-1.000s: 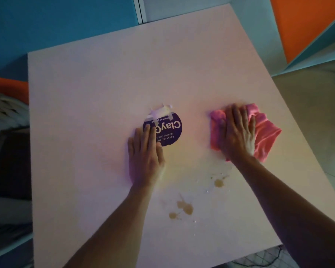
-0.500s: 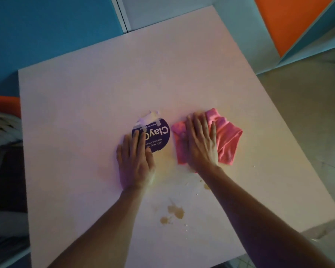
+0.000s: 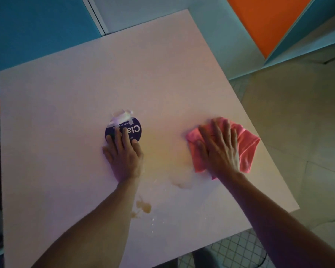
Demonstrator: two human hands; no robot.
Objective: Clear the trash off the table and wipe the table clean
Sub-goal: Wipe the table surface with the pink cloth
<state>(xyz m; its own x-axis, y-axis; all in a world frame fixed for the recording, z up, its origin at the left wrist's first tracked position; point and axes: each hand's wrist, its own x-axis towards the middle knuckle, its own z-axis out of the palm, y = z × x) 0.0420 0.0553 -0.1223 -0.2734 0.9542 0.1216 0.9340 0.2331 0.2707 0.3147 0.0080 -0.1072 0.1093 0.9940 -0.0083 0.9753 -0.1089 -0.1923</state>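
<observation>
Two bare forearms reach over a large square white tabletop (image 3: pixel 70 144), seen from above. The right hand (image 3: pixel 219 149) lies flat, fingers straight and slightly spread, pressing a crumpled pink cleaning cloth (image 3: pixel 247 147) against the table on its right side. The left hand (image 3: pixel 124 153) rests flat near the table's middle, fingers straight and close together, holding nothing, its fingertips over the near part of a round dark purple sticker (image 3: pixel 132 128).

The relation that matters for the coming wipe: brown liquid stains (image 3: pixel 143 207) sit toward the near edge, nearer the person than both hands, roughly between the two forearms and close beside the left one. From the cloth they lie toward the person and to the left. A paler wet smear (image 3: pixel 180 180) lies just left of the right wrist, between cloth and stains. The right hand has the cloth, so it seems the one to sweep back over them.

The sticker's white writing reads upside down from here: large letters "Cla", the rest hidden by fingers, and a small line beginning "Clean as". A torn white paper scrap (image 3: pixel 122 114) touches its far edge.
</observation>
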